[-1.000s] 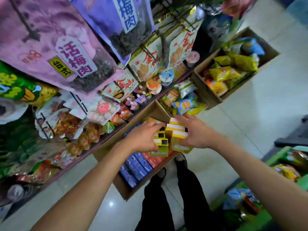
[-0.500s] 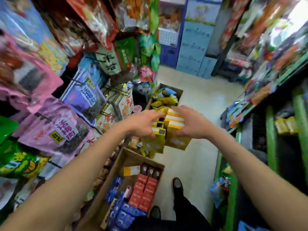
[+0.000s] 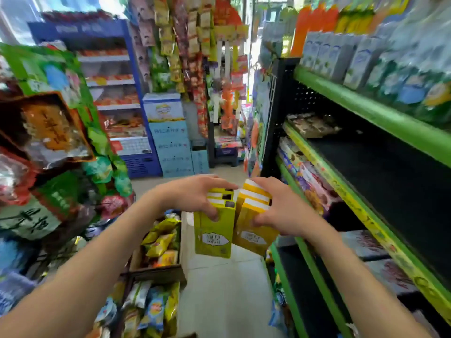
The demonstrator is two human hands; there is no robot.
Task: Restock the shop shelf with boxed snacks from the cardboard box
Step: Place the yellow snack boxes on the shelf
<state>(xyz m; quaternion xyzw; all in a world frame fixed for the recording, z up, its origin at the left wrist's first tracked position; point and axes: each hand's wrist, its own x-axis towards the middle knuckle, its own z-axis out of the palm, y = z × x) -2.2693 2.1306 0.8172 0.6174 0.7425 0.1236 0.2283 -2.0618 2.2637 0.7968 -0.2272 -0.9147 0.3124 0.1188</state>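
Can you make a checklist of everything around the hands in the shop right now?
Surface: pale floor down the aisle.
Job's things: green boxes and yellow boxes, held side by side; green shelf at right has a dark bare stretch.
Clutter: snack bags in a floor box.
Grippers: left hand grips green boxes; right hand grips yellow boxes.
Cables: nothing seen.
Surroundings: hanging packets, blue fridge.

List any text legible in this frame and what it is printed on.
Nothing reads with certainty.
Green boxes in the left hand: white label, blurred.
Yellow boxes in the right hand: white label, blurred.
Green bag, far left: large dark characters, too smeared to read.
Pale blue cartons: faint lines, unreadable.
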